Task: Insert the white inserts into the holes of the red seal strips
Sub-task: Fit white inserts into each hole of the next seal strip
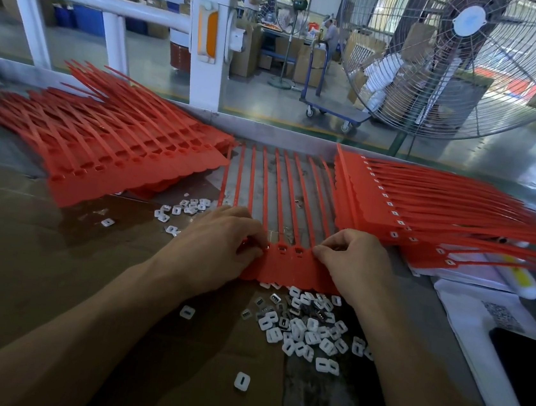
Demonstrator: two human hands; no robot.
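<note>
A sheet of joined red seal strips (286, 268) lies in front of me, its thin tails running away toward the table's far edge. My left hand (218, 247) rests on its left end, fingertips curled at a hole. On the right end sits my right hand (353, 262), thumb and fingers pinched at the strip's head row. Whether either hand holds an insert is hidden. Two open holes show between the hands. A heap of white inserts (309, 327) lies just below the sheet, and a smaller scatter of inserts (185, 210) lies to the upper left.
A stack of red strips with open holes (115, 152) fans out at the left. A stack of strips with white inserts in place (426, 207) sits at the right. White papers and a dark phone (529, 362) lie at the right edge. A big fan (460, 57) stands beyond the table.
</note>
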